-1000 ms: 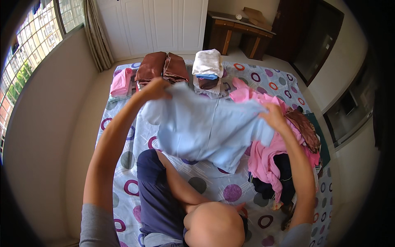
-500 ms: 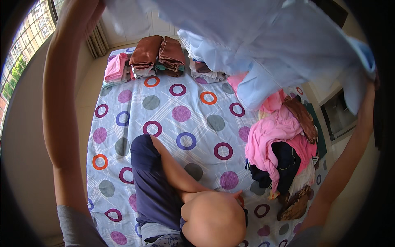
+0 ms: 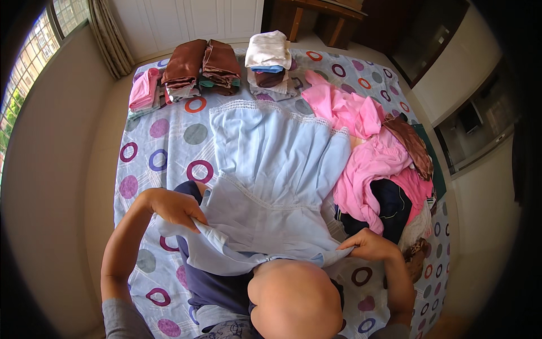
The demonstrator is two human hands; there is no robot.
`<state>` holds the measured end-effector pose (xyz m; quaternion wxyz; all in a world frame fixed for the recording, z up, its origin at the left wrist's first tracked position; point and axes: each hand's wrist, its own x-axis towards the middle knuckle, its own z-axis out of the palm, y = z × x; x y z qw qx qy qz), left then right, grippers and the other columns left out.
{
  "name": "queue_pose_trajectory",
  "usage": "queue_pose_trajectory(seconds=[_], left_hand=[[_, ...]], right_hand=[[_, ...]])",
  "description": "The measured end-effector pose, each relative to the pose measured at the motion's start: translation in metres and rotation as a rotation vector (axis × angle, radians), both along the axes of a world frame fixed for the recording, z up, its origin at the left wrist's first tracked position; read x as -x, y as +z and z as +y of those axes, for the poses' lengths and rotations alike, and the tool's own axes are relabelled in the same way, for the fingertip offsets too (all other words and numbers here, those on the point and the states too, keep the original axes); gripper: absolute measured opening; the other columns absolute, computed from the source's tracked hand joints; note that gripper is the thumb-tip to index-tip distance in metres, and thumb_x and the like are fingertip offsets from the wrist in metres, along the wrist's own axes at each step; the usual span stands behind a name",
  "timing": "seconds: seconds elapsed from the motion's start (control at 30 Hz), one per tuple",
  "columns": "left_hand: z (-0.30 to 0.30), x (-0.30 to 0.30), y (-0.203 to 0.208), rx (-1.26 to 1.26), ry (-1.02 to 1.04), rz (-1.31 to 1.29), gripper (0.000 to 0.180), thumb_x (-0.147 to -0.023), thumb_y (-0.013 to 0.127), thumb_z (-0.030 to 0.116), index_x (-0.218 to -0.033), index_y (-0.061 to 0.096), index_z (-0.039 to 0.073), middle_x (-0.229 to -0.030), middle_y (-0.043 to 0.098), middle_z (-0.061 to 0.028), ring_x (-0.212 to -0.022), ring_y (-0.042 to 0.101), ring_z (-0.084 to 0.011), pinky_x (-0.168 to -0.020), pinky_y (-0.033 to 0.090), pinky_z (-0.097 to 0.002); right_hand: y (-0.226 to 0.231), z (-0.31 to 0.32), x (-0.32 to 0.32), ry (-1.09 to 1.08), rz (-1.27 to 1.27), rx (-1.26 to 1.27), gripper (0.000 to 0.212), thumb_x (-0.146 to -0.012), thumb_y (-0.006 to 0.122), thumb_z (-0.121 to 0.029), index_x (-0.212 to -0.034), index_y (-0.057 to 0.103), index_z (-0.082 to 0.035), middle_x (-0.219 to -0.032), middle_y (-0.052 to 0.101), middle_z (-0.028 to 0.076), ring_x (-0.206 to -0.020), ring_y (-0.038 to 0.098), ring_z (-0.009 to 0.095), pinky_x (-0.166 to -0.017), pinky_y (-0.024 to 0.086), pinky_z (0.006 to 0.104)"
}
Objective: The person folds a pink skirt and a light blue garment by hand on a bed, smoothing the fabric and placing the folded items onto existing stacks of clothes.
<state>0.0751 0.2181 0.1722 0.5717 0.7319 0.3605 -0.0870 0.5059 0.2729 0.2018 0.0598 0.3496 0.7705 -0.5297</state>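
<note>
Nearest of all is a bare knee (image 3: pixel 296 299), bent up at the bottom, with dark blue pants (image 3: pixel 195 282) on the other leg beside it. Each arm has a gray sleeve (image 3: pixel 124 319). The right hand (image 3: pixel 372 246) is just past the knee, on the right. Its grip is pinching the near right corner of a light blue garment (image 3: pixel 282 164) between thumb and fingers. The left hand (image 3: pixel 178 209) is a little farther up, on the left, and its grip is pinching the same garment near its left edge. The near part of the garment hangs between the two hands, over the lap. The rest of it lies out flat on the bed (image 3: pixel 135 214), going away from the person — with one lacy band across the middle and one along the far end.

Right beside it, on the right, is a messy heap: light pink cloth (image 3: pixel 375 164), dark blue cloth (image 3: pixel 389 206), shiny brown cloth (image 3: pixel 412 144) and, a bit farther, a pink garment (image 3: pixel 350 110).

Along the far side of the bed are neat piles — a small pink pile (image 3: pixel 145 90), two brown piles (image 3: pixel 183 59) side by side, and a white-topped pile (image 3: pixel 268 51). Past the bed are a curtain (image 3: pixel 113 39), white doors (image 3: pixel 186 20) and a wooden desk (image 3: pixel 337 29).
</note>
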Motion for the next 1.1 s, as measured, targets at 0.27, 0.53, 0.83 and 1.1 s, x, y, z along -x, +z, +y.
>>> queue_pose_trajectory(seconds=[0.27, 0.53, 0.83, 1.1], left_hand=[[0.101, 0.007, -0.005, -0.179, 0.302, 0.173, 0.045, -0.074, 0.061, 0.029, -0.108, 0.052, 0.0, -0.102, 0.056, -0.0138, -0.093, 0.052, -0.0212, -0.083, 0.039, -0.0311], [0.23, 0.007, -0.079, -0.979, 1.092, 0.249, 0.033, -0.076, 0.054, 0.021, -0.104, 0.051, 0.004, -0.096, 0.055, -0.015, -0.088, 0.051, -0.0295, -0.075, 0.043, -0.0379], [0.159, 0.008, -0.186, -0.508, 0.904, 0.522, 0.066, -0.063, 0.062, 0.054, -0.091, 0.056, -0.005, -0.098, 0.055, -0.0226, -0.091, 0.052, -0.0358, -0.079, 0.041, -0.041], [0.156, 0.022, -0.275, -0.219, 0.673, 0.536, 0.049, -0.049, 0.074, 0.03, -0.085, 0.062, 0.001, -0.083, 0.06, -0.0142, -0.073, 0.054, -0.0218, -0.067, 0.044, -0.0321]], right_hand=[[-0.031, 0.077, -0.004, -0.146, 0.067, 0.327, 0.028, -0.077, 0.053, 0.001, -0.105, 0.054, 0.004, -0.094, 0.06, 0.004, -0.084, 0.054, 0.008, -0.077, 0.042, 0.0213], [-0.083, 0.22, 0.019, -0.734, 0.496, -0.129, 0.033, -0.076, 0.054, -0.003, -0.108, 0.05, 0.003, -0.099, 0.058, 0.01, -0.087, 0.056, 0.019, -0.076, 0.043, 0.0274], [-0.167, 0.156, 0.05, -0.49, -0.184, -0.585, 0.024, -0.071, 0.057, -0.013, -0.091, 0.057, -0.001, -0.082, 0.06, 0.017, -0.08, 0.057, 0.032, -0.071, 0.045, 0.0364], [-0.273, 0.111, 0.015, -0.889, 0.058, -0.16, 0.037, -0.065, 0.065, -0.019, -0.092, 0.055, 0.006, -0.076, 0.061, 0.014, -0.066, 0.057, 0.017, -0.06, 0.044, 0.0282]])
